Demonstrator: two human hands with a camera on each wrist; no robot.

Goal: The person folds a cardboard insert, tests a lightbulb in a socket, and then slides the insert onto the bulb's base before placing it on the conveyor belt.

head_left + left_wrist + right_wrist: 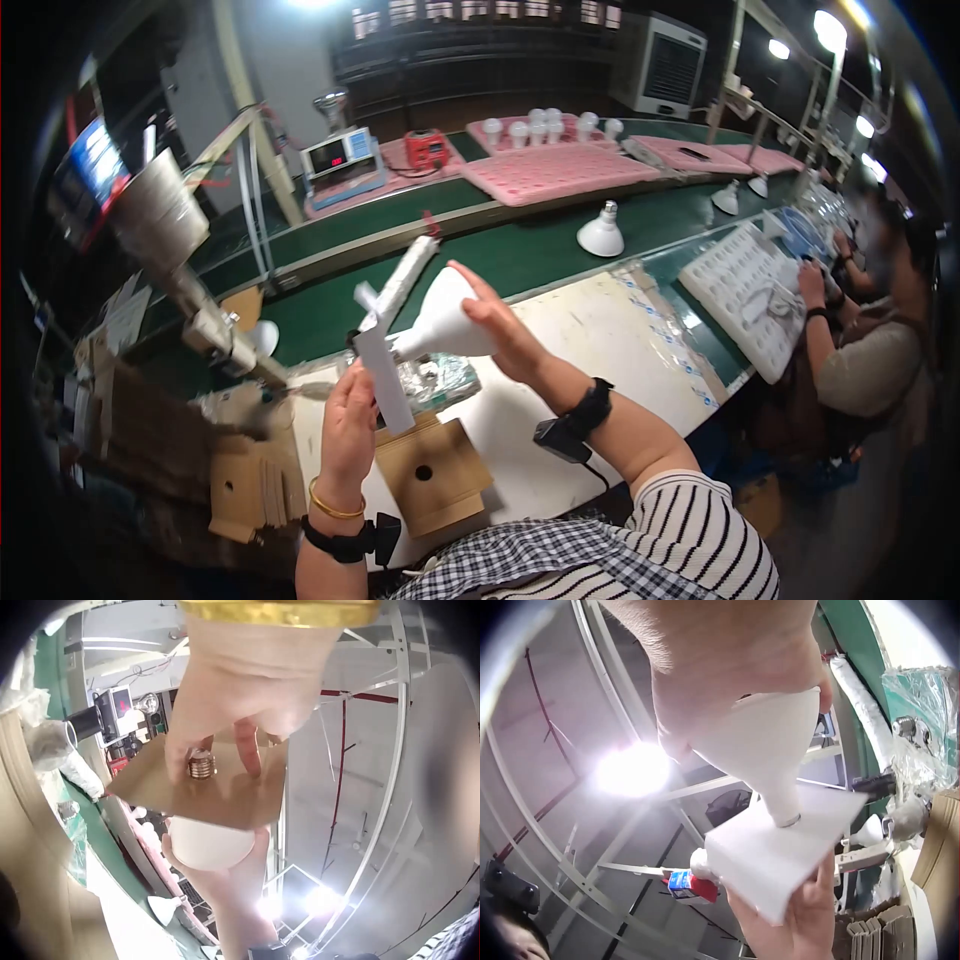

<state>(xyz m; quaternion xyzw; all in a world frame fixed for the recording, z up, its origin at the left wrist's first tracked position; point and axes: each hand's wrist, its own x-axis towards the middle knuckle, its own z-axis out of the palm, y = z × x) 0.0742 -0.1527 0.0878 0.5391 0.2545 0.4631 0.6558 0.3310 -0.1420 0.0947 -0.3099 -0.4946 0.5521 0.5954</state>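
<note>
My right hand (512, 338) grips a white reflector light bulb (448, 318) round its wide end, the neck pointing toward my left hand (347, 425). A square cardboard insert (780, 851), white on one side and brown on the other, sits round the bulb's neck. In the left wrist view the metal screw base (201, 765) pokes through the insert's brown side. My left fingers hold the insert from that side, close about the screw base. Below them on the table lies another brown cardboard insert (455, 490) with a round hole.
Folded cardboard pieces (240, 490) are stacked at the left. Behind the table, a green conveyor belt (530, 245) carries another reflector bulb (601, 235). Pink foam trays (560, 178) and a meter (342, 160) stand beyond. At right, a person (870, 340) works by a white tray (735, 290).
</note>
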